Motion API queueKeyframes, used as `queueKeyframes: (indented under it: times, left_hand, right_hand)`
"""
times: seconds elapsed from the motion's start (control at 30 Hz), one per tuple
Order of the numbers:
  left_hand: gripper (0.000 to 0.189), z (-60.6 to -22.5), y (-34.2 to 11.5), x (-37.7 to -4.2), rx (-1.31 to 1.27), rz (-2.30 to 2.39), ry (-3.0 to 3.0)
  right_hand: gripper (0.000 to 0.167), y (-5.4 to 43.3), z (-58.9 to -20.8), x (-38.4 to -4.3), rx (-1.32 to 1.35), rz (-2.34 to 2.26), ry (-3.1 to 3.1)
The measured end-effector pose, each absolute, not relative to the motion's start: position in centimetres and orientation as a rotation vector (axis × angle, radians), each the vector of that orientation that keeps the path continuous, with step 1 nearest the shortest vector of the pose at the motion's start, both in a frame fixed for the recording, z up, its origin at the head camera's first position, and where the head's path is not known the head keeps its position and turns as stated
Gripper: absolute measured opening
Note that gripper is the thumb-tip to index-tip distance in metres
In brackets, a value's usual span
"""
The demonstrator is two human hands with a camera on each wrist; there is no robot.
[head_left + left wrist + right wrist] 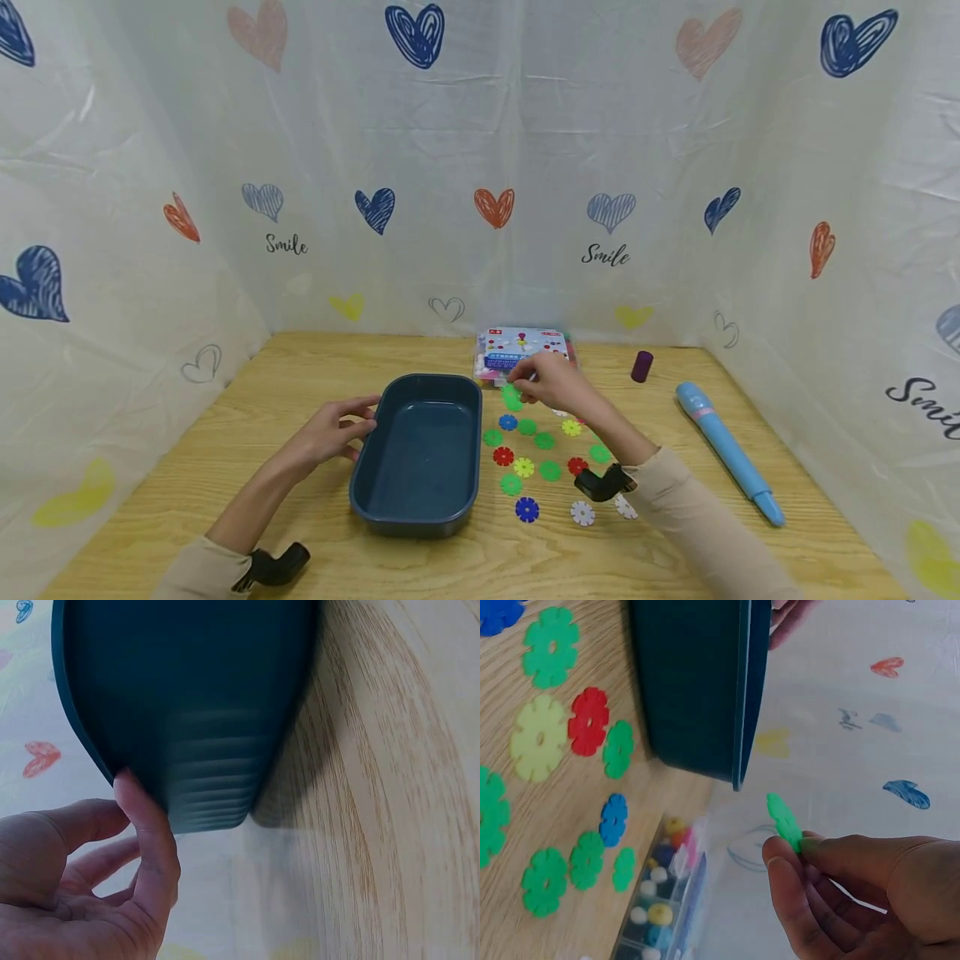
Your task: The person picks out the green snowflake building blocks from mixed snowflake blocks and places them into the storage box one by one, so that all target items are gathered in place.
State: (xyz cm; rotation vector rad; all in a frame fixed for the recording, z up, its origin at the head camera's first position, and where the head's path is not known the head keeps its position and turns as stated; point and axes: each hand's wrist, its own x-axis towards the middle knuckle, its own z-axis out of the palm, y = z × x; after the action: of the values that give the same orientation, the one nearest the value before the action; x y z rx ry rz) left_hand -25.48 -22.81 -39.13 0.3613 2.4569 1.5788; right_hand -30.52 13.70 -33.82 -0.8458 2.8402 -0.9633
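My right hand [551, 383] pinches a green notched plastic disc [783, 819] between thumb and fingertips, lifted above the table beyond the scattered discs. In the right wrist view it hangs near the far end of the dark blue-green plastic bin [472, 467]. My left hand [333, 429] is at the bin's left side, fingertips touching near its rim, fingers loosely bent. The bin's inside shows only its bare floor. Right of it lie several flat notched discs, among them a red disc [503, 456], a yellow disc [523, 467] and a blue disc [527, 509].
Behind the discs sits a clear compartment box [525, 346] of coloured beads with a printed cover. To the right are a dark purple cylinder [642, 367] and a light blue microphone-shaped stick [727, 450]. A heart-printed curtain [450, 125] encloses the wooden table [322, 358].
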Motion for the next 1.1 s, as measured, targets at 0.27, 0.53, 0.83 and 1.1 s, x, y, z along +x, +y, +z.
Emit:
queueKeyframes:
  times: [0.27,0.53,0.83,1.1]
  left_hand:
    - [0.053,-39.2,-22.9,-25.4,0.351,1.585,2.455]
    - [0.054,-39.1,-22.9,-25.4,0.354,1.585,2.456]
    - [0.055,-39.1,-22.9,-25.6,0.353,1.593,2.439]
    - [0.054,-39.1,-22.9,-25.7,0.347,1.582,2.448]
  right_hand:
    - [0.017,11.4,-33.8,-31.8,-0.781,-0.995,2.826]
    - [0.017,9.4,-33.9,-33.1,-0.801,-1.037,2.808]
    - [0.016,6.7,-33.9,-34.1,-0.660,-1.113,2.757]
    - [0.015,4.2,-34.6,-34.9,-0.670,-1.184,2.693]
